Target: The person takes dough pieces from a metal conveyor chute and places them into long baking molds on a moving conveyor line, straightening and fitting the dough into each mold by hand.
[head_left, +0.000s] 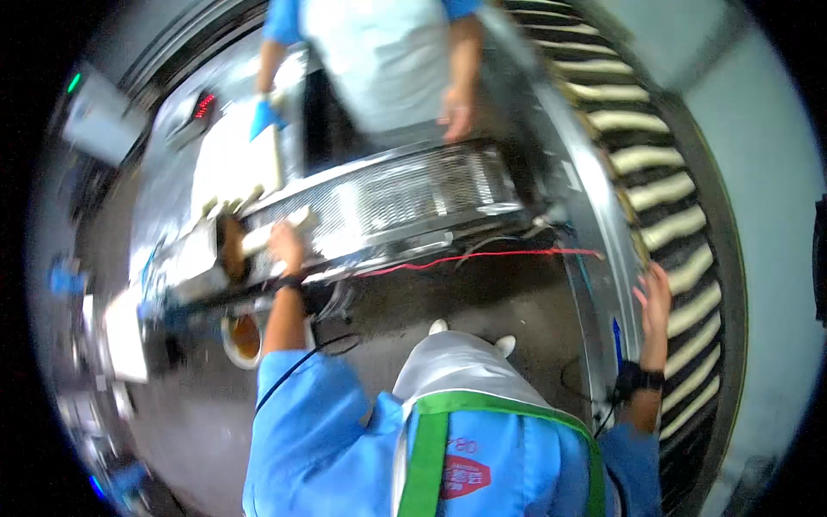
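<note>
My left hand is closed around a short, pale dough strip at the left end of a perforated metal conveyor. One end of the strip points into the mouth of a metal machine housing. On the far right, my right hand has its fingers stretched out, with nothing seen in them. It lies by the edge of a long dark tray, where several long pale dough strips lie side by side. Motion blurs the fine detail.
Across the conveyor stands a person in a white apron, with a blue cloth or glove at one hand. Pale dough lies on the steel table beside them. A red cord runs below the conveyor. A bucket with brownish contents stands lower left.
</note>
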Motion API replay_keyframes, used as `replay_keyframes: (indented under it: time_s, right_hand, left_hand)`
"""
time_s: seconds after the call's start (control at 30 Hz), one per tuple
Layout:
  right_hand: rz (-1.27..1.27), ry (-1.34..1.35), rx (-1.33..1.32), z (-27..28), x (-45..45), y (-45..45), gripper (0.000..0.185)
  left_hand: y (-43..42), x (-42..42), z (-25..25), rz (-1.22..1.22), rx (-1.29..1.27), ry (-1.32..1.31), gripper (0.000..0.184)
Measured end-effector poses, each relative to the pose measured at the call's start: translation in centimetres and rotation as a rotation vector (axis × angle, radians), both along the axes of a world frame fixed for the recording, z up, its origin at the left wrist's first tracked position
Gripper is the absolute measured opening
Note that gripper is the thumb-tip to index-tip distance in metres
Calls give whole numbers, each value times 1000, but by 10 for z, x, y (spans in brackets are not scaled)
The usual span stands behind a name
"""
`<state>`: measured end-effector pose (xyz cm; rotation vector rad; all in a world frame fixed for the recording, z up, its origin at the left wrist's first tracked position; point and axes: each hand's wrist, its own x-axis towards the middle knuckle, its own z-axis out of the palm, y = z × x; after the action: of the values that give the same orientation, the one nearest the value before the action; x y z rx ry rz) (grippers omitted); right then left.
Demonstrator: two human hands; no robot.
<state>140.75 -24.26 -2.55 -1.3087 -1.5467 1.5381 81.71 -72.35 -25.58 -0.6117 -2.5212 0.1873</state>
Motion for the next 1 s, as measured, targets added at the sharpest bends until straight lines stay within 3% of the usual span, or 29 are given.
replay_keyframes:
  time_s: [0.07, 0.17, 0.23, 0.27, 0.3, 0.33, 0.37, 0.47, 0.53, 0.6, 0.63, 0.67, 0.7, 0.8, 0.83, 0.87, 0.9, 0.93, 0.97, 1.0]
  right_hand:
    - [15, 18, -4, 5, -4, -11, 44]
    - [76, 9, -87, 22, -18, -35, 33]
    - [218, 24, -103, 1, -28, -36, 33]
    - [262, 18, -149, -2, -36, -43, 33]
    - [312, 53, -221, -13, -45, -47, 33]
    - [375, 66, -220, -27, -53, -52, 32]
    - [404, 93, -252, -32, -61, -61, 32]
    - [572, 185, -407, -46, -85, -95, 32]
    - [675, 278, -526, -45, -98, -119, 33]
    - [783, 416, -654, -36, -109, -143, 35]
    - [829, 448, -664, -29, -114, -154, 38]
    - [880, 478, -671, -20, -118, -167, 40]
    - [891, 486, -734, -15, -124, -178, 44]
    - [958, 642, -919, 32, -110, -197, 53]
    - [888, 725, -868, 56, -97, -200, 54]
    - [820, 803, -814, 71, -82, -198, 56]
    - [748, 855, -759, 71, -78, -188, 64]
    - [779, 994, -703, 72, -65, -165, 61]
    - [590, 1159, -656, 116, -24, -166, 52]
    - [515, 1110, -302, 125, 11, -150, 48]
  left_hand:
    - [24, 31, 109, 222, -116, -551, 35]
    - [39, 25, 127, 39, -263, -537, 44]
    - [49, 25, 134, -80, -308, -504, 52]
    - [37, 11, 119, -208, -217, -471, 53]
    - [52, 6, 126, -122, -348, -593, 54]
    - [54, 9, 125, -118, -256, -497, 51]
    - [33, -27, 84, -239, -106, -396, 46]
    - [51, -2, 134, -390, -77, -712, 48]
    - [38, 17, 167, -509, 395, -867, 41]
    - [50, 62, 242, -726, 227, -949, 52]
    - [51, 69, 252, -745, 470, -1056, 56]
    - [56, 103, 282, -337, 627, -1343, 78]
    - [66, 136, 294, -340, 633, -1355, 78]
    - [126, 238, 343, -1001, 279, -540, 56]
    - [146, 260, 343, -1115, 448, -798, 52]
    - [169, 305, 349, -1170, 569, -849, 50]
    - [193, 321, 341, -1354, 463, -473, 51]
    - [222, 378, 363, -1466, 466, -462, 48]
    - [244, 422, 373, -1589, 534, -543, 48]
    - [271, 449, 366, -1642, 555, -356, 43]
